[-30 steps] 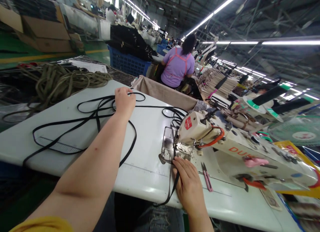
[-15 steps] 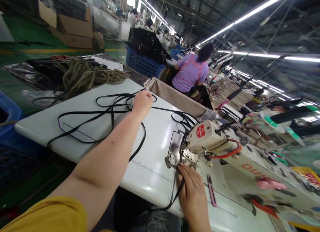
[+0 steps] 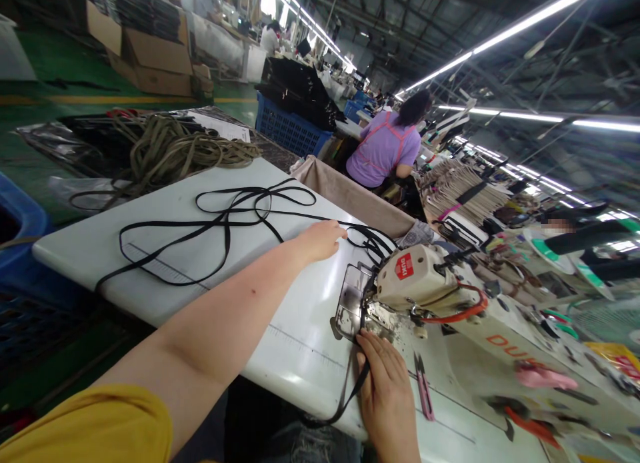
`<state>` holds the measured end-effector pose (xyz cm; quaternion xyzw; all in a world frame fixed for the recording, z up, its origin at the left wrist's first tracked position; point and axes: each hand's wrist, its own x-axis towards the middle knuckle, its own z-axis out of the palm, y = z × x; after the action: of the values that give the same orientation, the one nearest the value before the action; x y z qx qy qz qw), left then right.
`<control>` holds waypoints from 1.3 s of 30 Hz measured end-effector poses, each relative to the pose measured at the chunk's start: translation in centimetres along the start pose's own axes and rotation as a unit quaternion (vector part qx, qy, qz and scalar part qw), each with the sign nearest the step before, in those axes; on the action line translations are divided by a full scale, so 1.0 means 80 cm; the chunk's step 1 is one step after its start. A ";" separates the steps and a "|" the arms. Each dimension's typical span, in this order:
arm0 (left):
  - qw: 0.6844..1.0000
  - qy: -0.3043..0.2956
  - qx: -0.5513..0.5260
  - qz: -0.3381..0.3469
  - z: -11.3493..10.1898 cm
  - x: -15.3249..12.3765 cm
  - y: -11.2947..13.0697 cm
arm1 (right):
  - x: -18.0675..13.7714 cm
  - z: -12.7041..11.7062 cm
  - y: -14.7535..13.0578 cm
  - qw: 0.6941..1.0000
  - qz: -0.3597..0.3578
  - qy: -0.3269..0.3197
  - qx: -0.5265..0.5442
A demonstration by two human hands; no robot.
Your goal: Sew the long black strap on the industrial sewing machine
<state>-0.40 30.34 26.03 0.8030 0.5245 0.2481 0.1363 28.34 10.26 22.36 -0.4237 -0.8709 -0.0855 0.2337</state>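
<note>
Black strap trails leftward from sewing machine, seemingly looping.

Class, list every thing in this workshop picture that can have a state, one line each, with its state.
left hand, open, fingertips on the black strap.
right hand, flat, pressing the strap end by the needle plate.
black strap, loose, looped across the table.
olive cord, heaped in a tangle.
snips, lying flat beside the right hand.
blue crate, full of black goods.
</note>
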 end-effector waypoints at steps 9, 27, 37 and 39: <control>0.985 -0.089 0.048 0.139 0.052 0.003 0.020 | -0.002 0.003 0.002 1.000 -0.007 -0.002 -0.011; 0.959 -0.071 0.127 0.242 0.085 0.005 0.045 | 0.000 0.000 0.001 1.000 -0.003 0.004 0.001; 0.986 -0.052 0.136 0.084 0.027 0.005 0.008 | 0.003 -0.003 -0.003 1.000 0.003 -0.004 -0.003; 0.988 -0.058 0.126 0.066 0.017 0.003 0.002 | 0.003 -0.004 -0.004 1.000 0.007 -0.006 -0.003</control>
<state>0.56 30.58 25.03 0.8595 0.4888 0.1417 0.0476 28.08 10.13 22.76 -0.4313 -0.8689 -0.0835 0.2279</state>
